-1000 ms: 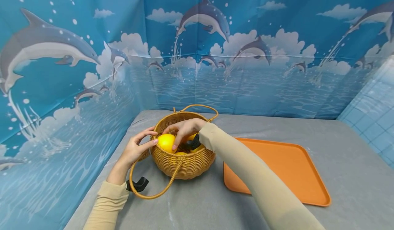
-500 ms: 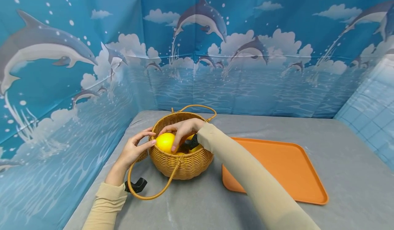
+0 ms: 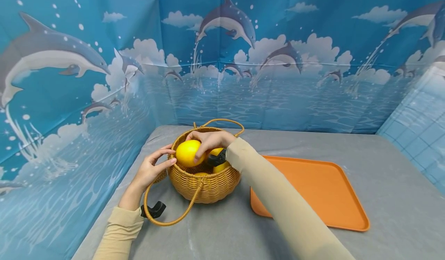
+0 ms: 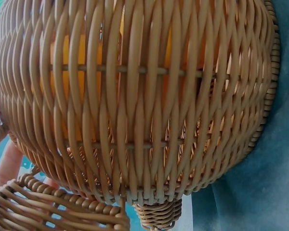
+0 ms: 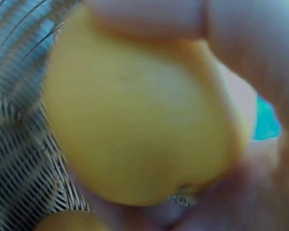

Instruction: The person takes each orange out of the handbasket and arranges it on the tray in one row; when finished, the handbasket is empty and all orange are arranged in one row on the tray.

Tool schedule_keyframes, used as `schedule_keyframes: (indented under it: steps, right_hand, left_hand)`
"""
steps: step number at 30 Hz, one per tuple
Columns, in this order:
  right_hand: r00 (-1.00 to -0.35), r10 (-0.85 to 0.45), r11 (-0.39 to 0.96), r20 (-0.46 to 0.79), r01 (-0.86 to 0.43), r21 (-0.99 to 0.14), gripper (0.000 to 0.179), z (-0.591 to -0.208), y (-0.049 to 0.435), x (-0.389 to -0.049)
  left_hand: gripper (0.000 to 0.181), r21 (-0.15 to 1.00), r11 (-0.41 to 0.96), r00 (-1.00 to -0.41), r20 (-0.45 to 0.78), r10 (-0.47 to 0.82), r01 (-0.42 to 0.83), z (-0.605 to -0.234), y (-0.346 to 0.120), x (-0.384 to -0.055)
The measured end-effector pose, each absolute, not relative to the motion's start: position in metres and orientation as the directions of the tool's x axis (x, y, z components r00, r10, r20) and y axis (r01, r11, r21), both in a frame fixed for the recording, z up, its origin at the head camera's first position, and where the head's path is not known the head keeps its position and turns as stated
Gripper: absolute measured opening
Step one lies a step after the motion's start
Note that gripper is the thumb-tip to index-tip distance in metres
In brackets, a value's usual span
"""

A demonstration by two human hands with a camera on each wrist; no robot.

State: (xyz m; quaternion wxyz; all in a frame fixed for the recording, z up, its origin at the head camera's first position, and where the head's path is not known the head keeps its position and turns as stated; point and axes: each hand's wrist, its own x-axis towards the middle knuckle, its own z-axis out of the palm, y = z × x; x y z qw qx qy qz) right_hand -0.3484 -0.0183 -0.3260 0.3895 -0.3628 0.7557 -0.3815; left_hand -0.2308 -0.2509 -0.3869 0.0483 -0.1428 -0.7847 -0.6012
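Observation:
A round wicker basket (image 3: 205, 188) with thin looped handles stands on the grey surface; its woven side fills the left wrist view. My right hand (image 3: 212, 141) reaches in over its rim and grips a smooth yellow fruit (image 3: 188, 152), thumb on the near side. In the right wrist view this fruit (image 5: 139, 110) shows large and blurred between the fingers. More yellow fruits (image 3: 219, 167) lie inside, partly hidden by the right hand and rim. My left hand (image 3: 153, 169) holds the basket's left rim, thumb and fingertips at the edge beside the gripped fruit.
An orange tray (image 3: 313, 188) lies to the right of the basket, partly behind the right forearm. One basket handle (image 3: 174, 222) hangs forward around the left wrist. A blue dolphin-print curtain (image 3: 278, 94) closes off the back and left side.
My right hand has lifted the yellow fruit a little higher inside the basket, uncovering more of the fruits beneath. The left hand stays at the rim. The view has shifted slightly.

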Motion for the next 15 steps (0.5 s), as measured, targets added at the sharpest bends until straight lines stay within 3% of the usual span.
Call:
schedule_keyframes:
  steps: [7, 15]
  right_hand:
    - [-0.538, -0.829, 0.256, -0.151, -0.127, -0.958, 0.065, -0.316, 0.007, -0.35]
    - [-0.654, -0.756, 0.023, 0.017, -0.052, -0.998, 0.066, -0.308, 0.05, -0.343]
  left_hand:
    - [0.036, 0.93, 0.232, -0.954, 0.253, 0.162, 0.286, -0.388, -0.249, -0.23]
    - [0.039, 0.933, 0.227, -0.955, 0.247, 0.164, 0.28, -0.387, -0.25, -0.23]
